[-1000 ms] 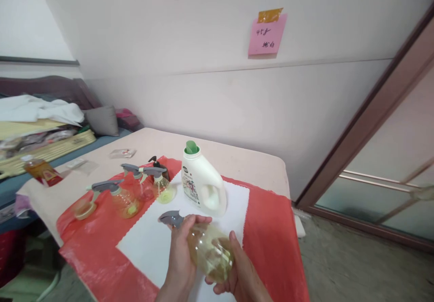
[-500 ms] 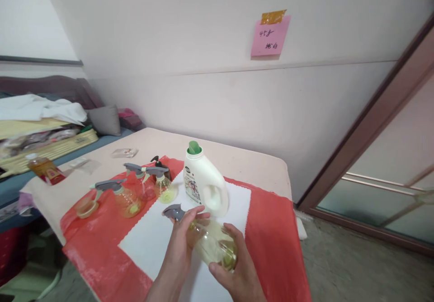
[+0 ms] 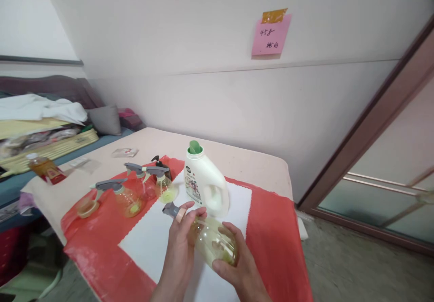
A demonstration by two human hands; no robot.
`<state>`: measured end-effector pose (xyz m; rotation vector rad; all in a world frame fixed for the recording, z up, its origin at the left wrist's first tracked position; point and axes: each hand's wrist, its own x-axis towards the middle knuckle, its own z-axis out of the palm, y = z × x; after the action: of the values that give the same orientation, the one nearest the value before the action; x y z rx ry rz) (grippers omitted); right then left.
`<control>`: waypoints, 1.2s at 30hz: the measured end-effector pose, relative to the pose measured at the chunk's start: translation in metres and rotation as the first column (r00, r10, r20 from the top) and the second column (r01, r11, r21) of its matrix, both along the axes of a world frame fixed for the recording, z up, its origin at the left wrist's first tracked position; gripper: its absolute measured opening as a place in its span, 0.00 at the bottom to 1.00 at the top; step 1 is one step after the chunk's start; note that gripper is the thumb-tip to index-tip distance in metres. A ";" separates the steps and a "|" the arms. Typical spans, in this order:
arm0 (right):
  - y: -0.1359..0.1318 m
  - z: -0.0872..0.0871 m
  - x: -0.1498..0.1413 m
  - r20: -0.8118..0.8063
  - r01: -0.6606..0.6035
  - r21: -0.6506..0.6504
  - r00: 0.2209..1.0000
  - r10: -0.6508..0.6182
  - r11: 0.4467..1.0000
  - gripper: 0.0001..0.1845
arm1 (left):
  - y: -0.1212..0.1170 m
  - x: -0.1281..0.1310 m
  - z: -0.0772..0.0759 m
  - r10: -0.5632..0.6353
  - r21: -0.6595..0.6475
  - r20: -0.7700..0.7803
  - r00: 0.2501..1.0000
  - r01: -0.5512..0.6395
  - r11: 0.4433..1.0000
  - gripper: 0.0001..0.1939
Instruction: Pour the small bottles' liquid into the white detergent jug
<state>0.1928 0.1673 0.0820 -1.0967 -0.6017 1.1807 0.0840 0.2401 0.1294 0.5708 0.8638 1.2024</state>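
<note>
Both hands hold a clear yellowish spray bottle (image 3: 213,243) tilted on its side above the white cloth (image 3: 159,238). My left hand (image 3: 181,243) wraps the bottle's neck just behind the grey trigger head (image 3: 170,210). My right hand (image 3: 239,266) cups the round body from below and the right. A white detergent jug (image 3: 205,186) with a green cap stands upright just beyond the hands.
Three more spray bottles (image 3: 127,195) and a small dark pump bottle (image 3: 159,162) stand on the red sheet (image 3: 91,243) at the left. A small orange bottle (image 3: 44,168) lies at the table's left edge. A sliding door frame (image 3: 369,112) rises on the right.
My left hand has slid up over the bottle's neck, covering part of the trigger head. The bottle has turned slightly in my hands.
</note>
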 end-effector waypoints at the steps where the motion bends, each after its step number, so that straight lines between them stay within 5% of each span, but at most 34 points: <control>1: 0.000 0.000 0.001 0.002 0.007 0.002 1.000 -0.007 1.000 0.45 | 0.001 -0.001 0.001 -0.003 -0.005 0.028 1.000 0.003 1.000 0.24; 9: 0.002 -0.005 0.006 0.015 0.016 -0.012 1.000 -0.016 1.000 0.46 | 0.018 -0.015 -0.008 0.095 -0.176 0.257 0.962 -0.050 0.983 0.19; 17: -0.002 -0.005 0.003 0.194 0.032 -0.072 0.981 -0.018 0.997 0.46 | 0.016 -0.010 -0.009 0.120 -0.186 0.218 0.968 -0.080 0.979 0.18; 29: -0.004 -0.007 0.002 0.449 0.113 0.041 0.886 -0.119 0.993 0.37 | -0.002 0.006 -0.007 0.018 -0.107 0.066 0.998 -0.010 0.994 0.14; 36: -0.003 -0.002 0.007 0.348 0.072 -0.023 0.936 -0.059 0.997 0.37 | 0.000 0.003 -0.010 -0.066 -0.055 0.036 0.997 0.068 0.996 0.14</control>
<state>0.2000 0.1645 0.0801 -1.3598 -0.8113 0.9481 0.0874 0.2399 0.1193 0.5288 0.8407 1.1209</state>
